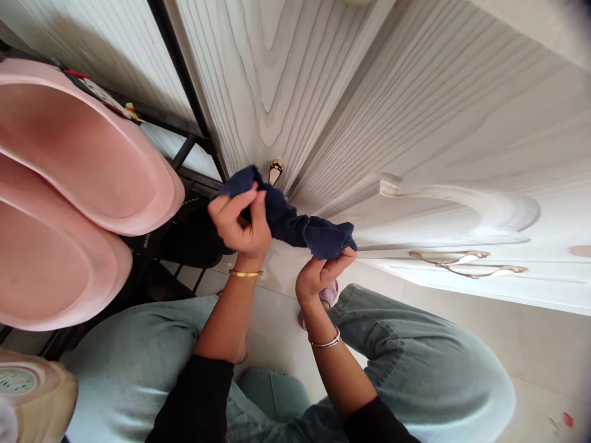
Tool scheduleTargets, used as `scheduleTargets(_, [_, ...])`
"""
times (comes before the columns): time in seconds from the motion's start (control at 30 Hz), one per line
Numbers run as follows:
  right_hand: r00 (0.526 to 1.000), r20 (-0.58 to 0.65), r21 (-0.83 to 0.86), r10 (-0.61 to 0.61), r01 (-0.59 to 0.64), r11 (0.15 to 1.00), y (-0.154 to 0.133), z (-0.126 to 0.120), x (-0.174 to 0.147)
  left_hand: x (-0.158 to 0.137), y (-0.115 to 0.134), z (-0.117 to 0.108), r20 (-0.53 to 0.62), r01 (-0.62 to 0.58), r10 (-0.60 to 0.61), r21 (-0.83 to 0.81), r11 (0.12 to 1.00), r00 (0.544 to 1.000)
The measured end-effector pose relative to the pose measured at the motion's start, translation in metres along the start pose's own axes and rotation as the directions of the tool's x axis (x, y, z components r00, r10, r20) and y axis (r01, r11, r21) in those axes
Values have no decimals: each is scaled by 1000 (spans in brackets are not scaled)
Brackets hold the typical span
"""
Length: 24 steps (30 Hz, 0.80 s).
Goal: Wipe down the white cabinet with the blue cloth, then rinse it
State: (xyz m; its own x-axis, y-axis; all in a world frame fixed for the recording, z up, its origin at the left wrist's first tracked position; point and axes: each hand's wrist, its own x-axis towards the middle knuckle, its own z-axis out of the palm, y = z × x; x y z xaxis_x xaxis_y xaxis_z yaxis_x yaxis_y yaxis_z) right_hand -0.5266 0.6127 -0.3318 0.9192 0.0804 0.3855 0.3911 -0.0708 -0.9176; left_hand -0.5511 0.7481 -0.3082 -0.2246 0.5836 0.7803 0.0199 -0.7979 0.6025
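A crumpled navy blue cloth [289,215] with ragged edges is stretched and twisted between my two hands in mid-air. My left hand [242,224] pinches its left end between thumb and fingers. At the lower right end, my right hand [321,274] grips the cloth, which hides part of its fingers. Behind the cloth, a small gold knob [276,169] on the cabinet door is partly covered. The cloth's left end hangs close to the black slippers [189,231] on the rack.
Left of me, a black metal shoe rack [187,154] holds large pink slippers [87,141] near my left arm. White wood-grain cabinet doors [277,80] rise ahead, with gold handles [462,261] at right. My knees are bent above the pale tile floor [277,307].
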Motion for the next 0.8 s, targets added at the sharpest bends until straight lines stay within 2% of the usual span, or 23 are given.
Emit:
scheduleTargets(0.1, [998, 63, 8, 14, -14, 1000, 4, -4, -5, -6, -18, 4, 204, 183, -187, 41, 982, 961])
scheduleTargets(0.17, [996, 92, 15, 18, -19, 1000, 6, -4, -8, -15, -27, 9, 204, 326, -327, 40, 944, 923])
scheduleTargets(0.23, [994, 107, 31, 28, -32, 999, 7, -4, -9, -22, -30, 12, 177, 415, -416, 45, 909, 892])
scheduleTargets(0.3, [991, 123, 36, 46, -51, 998, 8, -4, -10, -25, -29, 11, 196, 442, -445, 61, 895, 874])
scheduleTargets(0.37, [989, 135, 28, 62, -66, 997, 10, -4, -10, -23, -26, 8, 262, 436, -437, 67, 898, 860])
scheduleTargets(0.5, [987, 154, 40, 37, -44, 998, 12, 0, -9, -5, -21, 8, 364, 446, -434, 53, 893, 824])
scheduleTargets(0.57, [986, 168, 70, 4, -16, 997, 9, 4, -7, 4, -17, 12, 357, 481, -465, 49, 875, 810])
scheduleTargets(0.7, [978, 177, 158, -106, 78, 984, -3, 14, -4, 12, -6, 20, 310, 504, -495, 58, 862, 812])
scheduleTargets(0.8, [968, 182, 150, -172, 146, 978, -10, 26, 3, 14, -3, 21, 331, 502, -507, 108, 858, 796])
